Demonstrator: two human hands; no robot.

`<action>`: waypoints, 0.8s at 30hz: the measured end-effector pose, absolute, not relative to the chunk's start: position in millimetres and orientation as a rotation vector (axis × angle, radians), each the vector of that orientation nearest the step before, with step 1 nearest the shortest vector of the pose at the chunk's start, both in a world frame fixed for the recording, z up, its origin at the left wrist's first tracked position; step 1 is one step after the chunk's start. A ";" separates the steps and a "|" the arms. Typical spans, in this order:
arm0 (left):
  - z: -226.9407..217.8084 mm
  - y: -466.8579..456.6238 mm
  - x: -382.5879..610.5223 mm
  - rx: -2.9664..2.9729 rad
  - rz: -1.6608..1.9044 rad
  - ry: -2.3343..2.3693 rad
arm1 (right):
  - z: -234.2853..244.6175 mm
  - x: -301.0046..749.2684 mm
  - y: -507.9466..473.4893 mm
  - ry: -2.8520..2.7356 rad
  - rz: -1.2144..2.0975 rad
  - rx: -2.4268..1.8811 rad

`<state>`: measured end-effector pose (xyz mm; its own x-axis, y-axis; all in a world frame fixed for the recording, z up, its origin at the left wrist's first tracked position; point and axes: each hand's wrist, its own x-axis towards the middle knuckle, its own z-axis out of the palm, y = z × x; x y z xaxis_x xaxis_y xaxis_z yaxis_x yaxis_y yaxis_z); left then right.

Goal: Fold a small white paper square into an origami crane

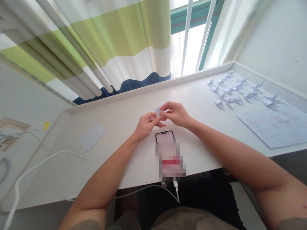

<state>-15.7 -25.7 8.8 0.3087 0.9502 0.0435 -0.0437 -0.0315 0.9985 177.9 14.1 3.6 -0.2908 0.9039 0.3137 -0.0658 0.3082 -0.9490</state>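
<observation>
A small piece of folded white paper (pixel 158 111) is held up between my two hands, over the middle of the white desk (pixel 124 111). My left hand (pixel 146 124) pinches its lower edge between thumb and fingers. From the right, my right hand (pixel 176 113) grips its side with thumb and forefinger. Fingertips cover part of the paper, so its exact folded shape is hard to make out. Just below the hands lies a phone (pixel 165 137), face up with its screen lit and partly blurred.
Several folded white paper cranes (pixel 236 91) stand at the back right, near a lined written sheet (pixel 275 126). Blank white paper (pixel 92 137) lies at the left. White cables (pixel 35 169) cross the left side; a charging cable (pixel 176 188) hangs from the phone. A raised rim (pixel 144 88) edges the desk.
</observation>
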 end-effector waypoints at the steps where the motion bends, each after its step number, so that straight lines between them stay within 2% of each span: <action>1: 9.7 -26.2 -15.8 1.340 1.010 0.929 | 3.1 177.6 14.3 -1.535 1.177 -0.799; 15: 12.9 -30.2 -11.3 1.334 0.984 1.016 | 0.4 171.4 16.8 -1.430 1.155 -0.808; 24: 12.2 -29.6 -11.7 1.291 0.929 0.959 | 4.0 172.5 11.8 -1.455 1.361 -0.749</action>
<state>-11.7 -29.6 12.2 0.3368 0.9403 -0.0493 -0.0195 0.0593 0.9981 172.5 11.8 4.0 -0.3397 0.9104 0.2360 -0.1746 0.1855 -0.9670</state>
